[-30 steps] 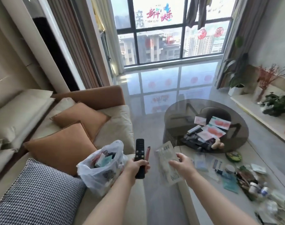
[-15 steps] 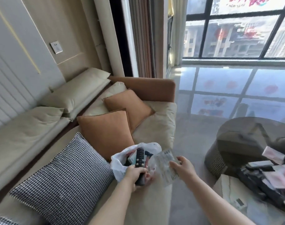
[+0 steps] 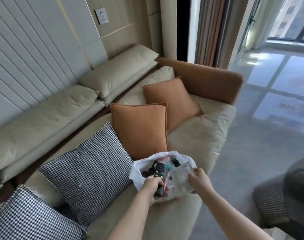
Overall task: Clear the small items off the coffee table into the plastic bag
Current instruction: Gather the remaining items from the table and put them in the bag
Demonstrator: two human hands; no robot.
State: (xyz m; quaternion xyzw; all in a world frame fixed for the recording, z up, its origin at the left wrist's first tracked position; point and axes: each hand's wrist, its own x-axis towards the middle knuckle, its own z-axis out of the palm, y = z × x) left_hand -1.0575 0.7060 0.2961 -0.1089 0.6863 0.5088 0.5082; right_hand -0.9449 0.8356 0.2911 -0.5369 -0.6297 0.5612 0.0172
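Note:
A white plastic bag [image 3: 139, 172] stands open on the sofa seat, with several small items inside. My left hand [image 3: 152, 187] grips a black remote control [image 3: 159, 170] and a thin red item [image 3: 166, 178], their upper ends over the bag's mouth. My right hand [image 3: 198, 181] pinches a clear printed packet [image 3: 181, 179] at the bag's right rim. The coffee table's items are out of view.
The beige sofa [image 3: 196, 135] holds two orange cushions [image 3: 140, 129] and two houndstooth cushions [image 3: 90, 170] left of the bag. A dark round table edge [image 3: 286, 184] shows at the right. Glossy floor [image 3: 251, 153] lies between sofa and table.
The view swung left from the coffee table to the sofa. Both hands carried the remote and the packet across to the bag's mouth.

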